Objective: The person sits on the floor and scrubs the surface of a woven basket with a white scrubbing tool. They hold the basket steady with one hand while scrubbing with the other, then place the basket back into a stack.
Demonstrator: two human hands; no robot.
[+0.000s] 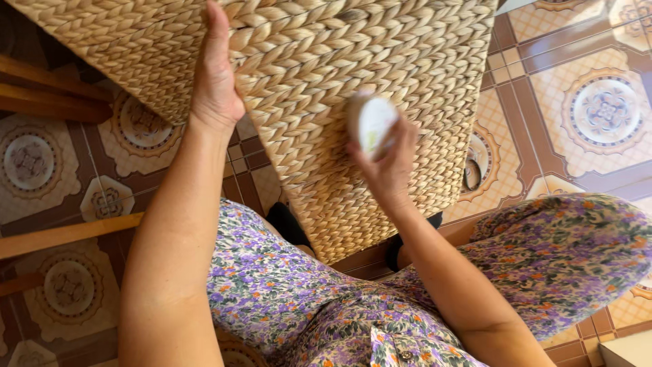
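A large woven straw basket fills the upper middle of the head view, tipped so one corner points down toward my lap. My left hand lies flat against the basket's side, fingers stretched up along the weave. My right hand grips a small round white container, holding it up against the basket's woven wall. The container's flat white face has a small green mark. My lap is covered by a purple floral dress.
Patterned floor tiles in brown, cream and blue spread all around. Wooden bars of furniture cross the left side, with another bar lower down. A pale box corner shows at the bottom right.
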